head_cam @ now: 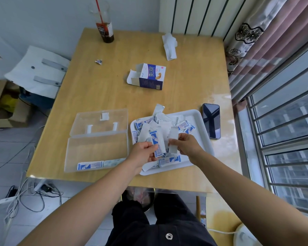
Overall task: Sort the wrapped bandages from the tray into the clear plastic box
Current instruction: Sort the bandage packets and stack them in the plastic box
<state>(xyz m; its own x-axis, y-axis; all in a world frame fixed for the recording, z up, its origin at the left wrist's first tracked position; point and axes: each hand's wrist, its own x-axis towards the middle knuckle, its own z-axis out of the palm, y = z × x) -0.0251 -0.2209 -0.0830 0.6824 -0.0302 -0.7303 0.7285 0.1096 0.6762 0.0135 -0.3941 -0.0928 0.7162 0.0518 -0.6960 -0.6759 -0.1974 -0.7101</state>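
**Step in hand: pick and separate.** Both hands work above the near half of the tray [194,113], over the loose pile of wrapped bandages [184,126] that lies in it.

**Grip state**
- Left hand [143,153]: fingers and thumb pinch one blue-printed bandage [157,144], held upright above the tray's near left part.
- Right hand [185,145]: fingers pinch a plain white strip [173,139], above the tray's middle and just right of the blue-printed bandage. It cannot be told whether this strip is a bandage turned face down or an empty wrapper.

**Destination.** The clear plastic box [96,150] stands just left of the tray. Its lid is folded back to the far side and its mouth is open. A few stored bandages [90,165] lie flat along its near wall. Most of the stock remains in the tray, so the task is judged to be at an early stage.

**Next move (judgement)**
1. Carry the blue-printed bandage leftward off the tray and over the box wall.
2. Lay it flat beside the stored bandages, then release the pinch.
3. Check the white strip. If it is an empty wrapper, keep it out of the box.

**Nearby items.** A phone [211,121] lies just right of the tray. An opened carton [149,76] lies beyond the tray's far edge, well apart.
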